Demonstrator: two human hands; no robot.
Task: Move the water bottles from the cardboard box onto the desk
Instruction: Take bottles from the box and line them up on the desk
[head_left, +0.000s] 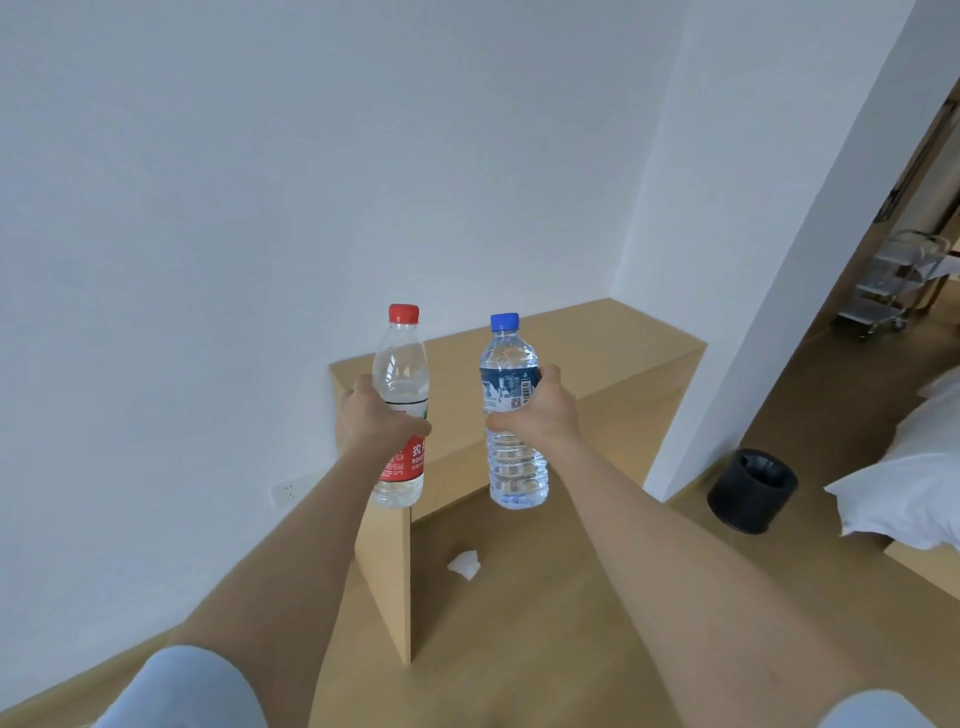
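My left hand (376, 418) grips a clear water bottle with a red cap and red label (400, 374) around its middle, holding it upright in the air. My right hand (540, 410) grips a second upright bottle with a blue cap and dark blue label (511, 467). Both bottles hang in front of the light wooden desk (597, 353), which is fixed into the wall corner; the red-capped one is near its left end. The cardboard box is not in view.
A crumpled white tissue (465, 565) lies on the wooden floor under the desk. A black waste bin (750, 491) stands to the right, beside a white bed corner (904, 478). A metal trolley (893, 286) stands beyond the doorway.
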